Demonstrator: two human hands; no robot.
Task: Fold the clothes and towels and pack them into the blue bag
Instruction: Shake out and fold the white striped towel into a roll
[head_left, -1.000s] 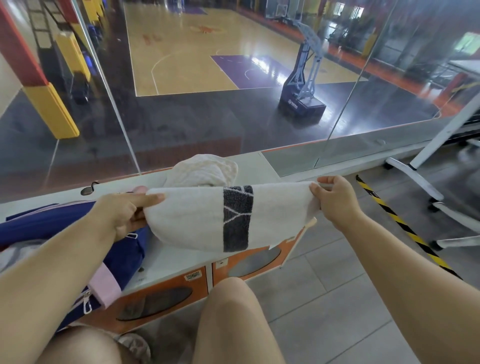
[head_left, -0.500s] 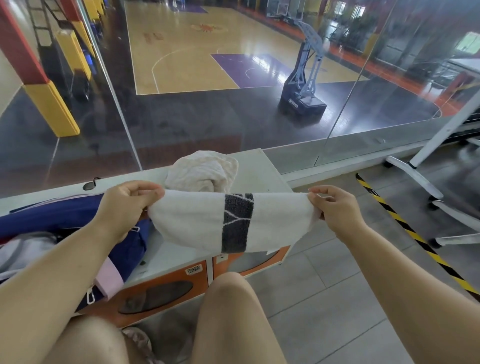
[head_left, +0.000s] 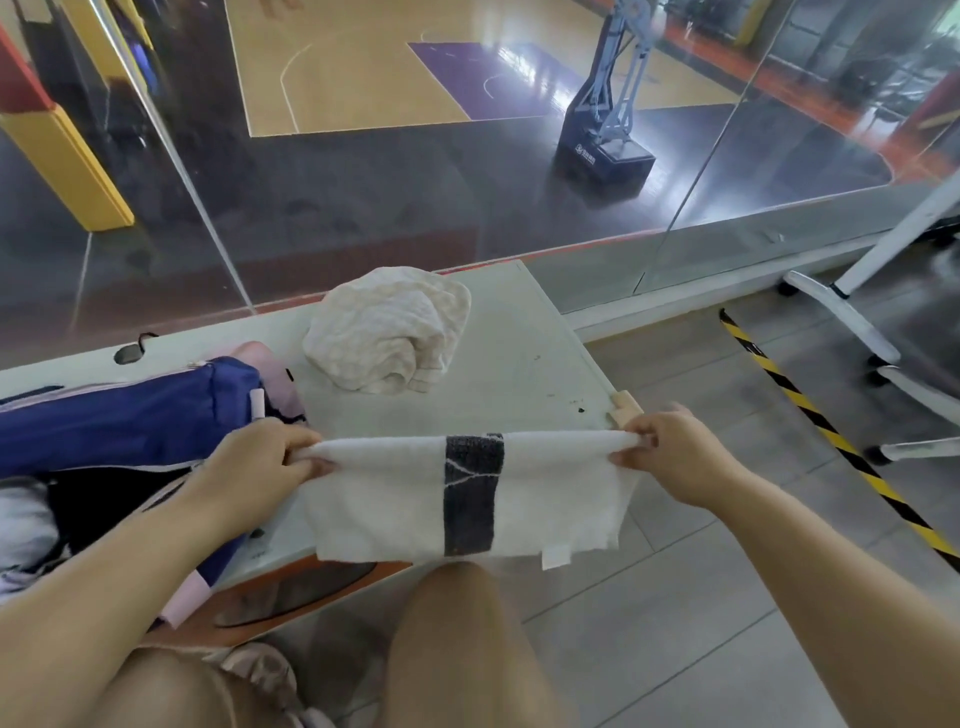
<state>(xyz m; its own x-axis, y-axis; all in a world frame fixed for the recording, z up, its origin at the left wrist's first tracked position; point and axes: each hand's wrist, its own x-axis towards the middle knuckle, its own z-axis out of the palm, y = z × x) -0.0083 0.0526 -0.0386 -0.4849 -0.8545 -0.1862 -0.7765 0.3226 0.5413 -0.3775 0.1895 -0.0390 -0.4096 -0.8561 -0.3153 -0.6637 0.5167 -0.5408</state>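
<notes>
1. Change noted: against half a second ago, the white towel (head_left: 395, 499) has been brought down and closer to the body. It was held up in front of the crumpled cream cloth (head_left: 384, 332). It now hangs over the near edge of the table (head_left: 519, 374), with its dark band (head_left: 470, 499) upright and a small label (head_left: 556, 558) at the bottom hem.
2. The upper edge is now drawn straight and taut between the two hands; the sag seen before is gone.
3. Bearing on the task: the towel is judged to be mid-fold, squared up for a further fold. It has not been packed.
4. Left hand (head_left: 260, 462): narrowly closed, fingers curled, with the towel's 9 o'clock corner pinched.
5. Right hand (head_left: 675, 457): likewise closed, with the 3 o'clock corner pinched between thumb and fingers.
6. The blue bag (head_left: 119, 415) lies on the table at 9 o'clock from the towel, just beside the left hand.
7. The cream cloth lies at 12 o'clock, unfolded and apart from the towel; it is judged to be outstanding work.
</notes>
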